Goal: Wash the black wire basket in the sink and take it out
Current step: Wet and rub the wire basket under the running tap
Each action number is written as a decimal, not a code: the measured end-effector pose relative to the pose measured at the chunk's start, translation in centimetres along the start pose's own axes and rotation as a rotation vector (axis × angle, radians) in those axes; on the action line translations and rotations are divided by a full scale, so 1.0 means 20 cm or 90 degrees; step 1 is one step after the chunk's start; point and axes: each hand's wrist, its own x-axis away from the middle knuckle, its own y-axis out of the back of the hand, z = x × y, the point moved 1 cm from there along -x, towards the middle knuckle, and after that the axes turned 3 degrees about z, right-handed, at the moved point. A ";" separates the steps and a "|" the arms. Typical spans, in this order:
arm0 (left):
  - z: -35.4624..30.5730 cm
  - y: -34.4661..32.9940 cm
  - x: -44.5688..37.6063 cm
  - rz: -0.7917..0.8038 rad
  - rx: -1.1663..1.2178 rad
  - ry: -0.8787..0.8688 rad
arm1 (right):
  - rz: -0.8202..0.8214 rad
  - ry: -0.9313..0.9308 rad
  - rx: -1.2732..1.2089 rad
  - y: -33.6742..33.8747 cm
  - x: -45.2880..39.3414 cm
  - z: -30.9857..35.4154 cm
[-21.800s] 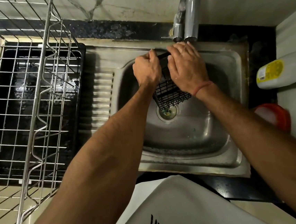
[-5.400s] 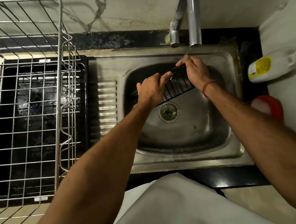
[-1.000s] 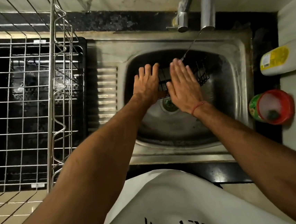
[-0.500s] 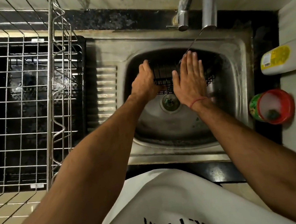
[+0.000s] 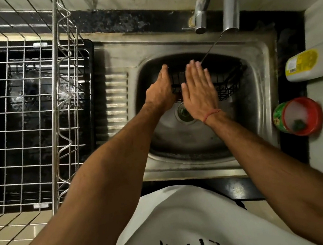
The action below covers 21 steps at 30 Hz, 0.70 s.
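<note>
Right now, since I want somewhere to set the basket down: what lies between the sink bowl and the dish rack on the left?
In the head view, only the sink's ribbed steel drainboard lies there, bare, running up to the dish rack.

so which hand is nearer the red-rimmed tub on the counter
Right. The right hand is over the middle of the sink, fingers straight, with the tub off to its right. The left hand sits further left, beyond the right hand.

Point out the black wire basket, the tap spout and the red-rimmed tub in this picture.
black wire basket (image 5: 225,90): head view, its right-hand mesh end.
tap spout (image 5: 229,7): head view, the straight metal pipe.
red-rimmed tub (image 5: 316,115): head view, its red rim's right side.
</note>
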 end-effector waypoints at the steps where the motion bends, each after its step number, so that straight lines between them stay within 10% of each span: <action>1: 0.00 0.00 -0.01 0.004 -0.001 0.003 | -0.003 -0.022 -0.004 0.01 0.00 0.00; 5: -0.02 -0.02 -0.01 0.026 -0.009 -0.016 | 0.045 0.198 0.026 0.01 -0.01 -0.02; 16: -0.02 -0.03 -0.03 0.035 0.001 -0.011 | 0.031 -0.026 -0.044 0.05 -0.02 -0.05; 21: -0.02 0.00 -0.06 0.062 -0.018 -0.010 | 0.046 0.100 0.008 0.05 0.04 -0.04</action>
